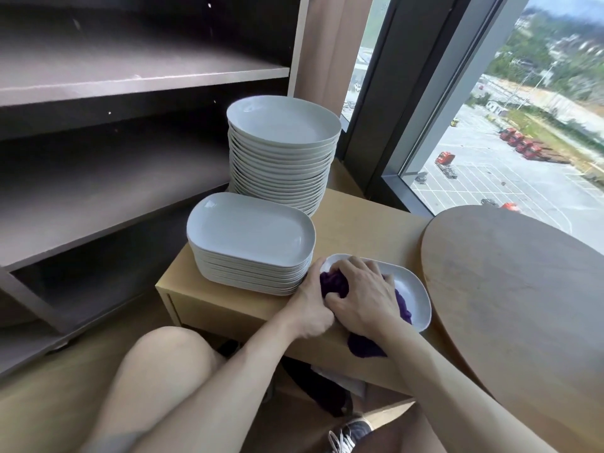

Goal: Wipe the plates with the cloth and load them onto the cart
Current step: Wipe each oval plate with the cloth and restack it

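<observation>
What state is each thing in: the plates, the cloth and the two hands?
Single white oblong plate: flat on the light wooden cabinet, cloth inside.
Purple cloth: bunched, one end hanging over the cabinet's edge.
Right hand: gripping the cloth, pressing down.
Left hand: holding the plate's near end.
Low stack of white oblong plates: neat, level.
Tall stack of white rounded plates: upright.

Likely a restaurant's back room: stacks of identical white plates (283, 125) on a pale desk (362, 223), bare dark shelving (130, 80), a window (536, 103) high above a lorry park (490, 181).
</observation>
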The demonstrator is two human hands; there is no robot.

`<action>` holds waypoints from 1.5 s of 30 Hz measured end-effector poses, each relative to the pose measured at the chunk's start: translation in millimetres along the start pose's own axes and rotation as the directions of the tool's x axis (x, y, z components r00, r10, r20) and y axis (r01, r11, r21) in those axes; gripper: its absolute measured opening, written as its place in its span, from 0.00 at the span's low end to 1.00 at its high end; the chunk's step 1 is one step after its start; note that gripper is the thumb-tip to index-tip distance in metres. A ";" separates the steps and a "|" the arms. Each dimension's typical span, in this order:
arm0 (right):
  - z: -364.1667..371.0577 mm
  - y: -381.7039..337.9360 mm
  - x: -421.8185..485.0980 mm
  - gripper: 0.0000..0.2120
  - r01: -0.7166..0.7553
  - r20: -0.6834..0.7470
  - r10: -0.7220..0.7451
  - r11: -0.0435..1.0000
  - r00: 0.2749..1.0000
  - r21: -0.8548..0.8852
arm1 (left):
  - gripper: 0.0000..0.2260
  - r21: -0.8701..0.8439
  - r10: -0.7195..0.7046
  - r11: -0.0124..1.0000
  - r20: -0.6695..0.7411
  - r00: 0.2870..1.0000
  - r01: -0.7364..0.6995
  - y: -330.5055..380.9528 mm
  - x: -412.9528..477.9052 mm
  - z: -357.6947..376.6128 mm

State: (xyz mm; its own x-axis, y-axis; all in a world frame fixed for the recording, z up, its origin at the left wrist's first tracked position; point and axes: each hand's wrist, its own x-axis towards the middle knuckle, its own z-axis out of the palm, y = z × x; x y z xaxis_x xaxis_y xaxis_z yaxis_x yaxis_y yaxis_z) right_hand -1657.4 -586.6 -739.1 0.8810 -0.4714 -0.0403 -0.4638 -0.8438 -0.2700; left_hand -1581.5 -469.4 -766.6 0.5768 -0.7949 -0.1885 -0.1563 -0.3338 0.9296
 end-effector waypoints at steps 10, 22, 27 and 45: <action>-15.8 37.1 -38.9 0.30 -0.122 0.051 0.122 0.992 0.991 0.006 | 0.43 -0.120 0.081 0.989 -0.018 0.997 -0.083 4.5 -0.7 -1.5; -37.3 75.8 -56.4 0.30 0.008 0.059 -0.021 0.980 0.998 0.200 | 0.44 -0.041 0.060 0.997 0.006 0.998 -0.060 0.1 5.6 -4.9; -31.0 80.9 -58.4 0.32 0.049 0.049 -0.052 0.997 0.997 0.063 | 0.42 -0.046 0.046 0.998 0.002 0.999 -0.046 -3.2 7.4 -3.4; -23.2 78.1 -51.7 0.33 0.022 0.038 -0.024 0.998 0.999 0.055 | 0.37 0.081 0.074 0.994 -0.006 0.997 -0.074 -14.5 10.9 -7.9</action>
State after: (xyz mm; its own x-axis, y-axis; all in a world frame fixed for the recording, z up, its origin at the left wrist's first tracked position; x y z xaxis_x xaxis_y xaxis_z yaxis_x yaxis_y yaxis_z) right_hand -1741.3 -634.0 -735.8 0.8949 -0.4406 -0.0706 -0.4384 -0.8385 -0.3236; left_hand -1566.6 -469.2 -779.6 0.5683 -0.8145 -0.1171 -0.2628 -0.3145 0.9121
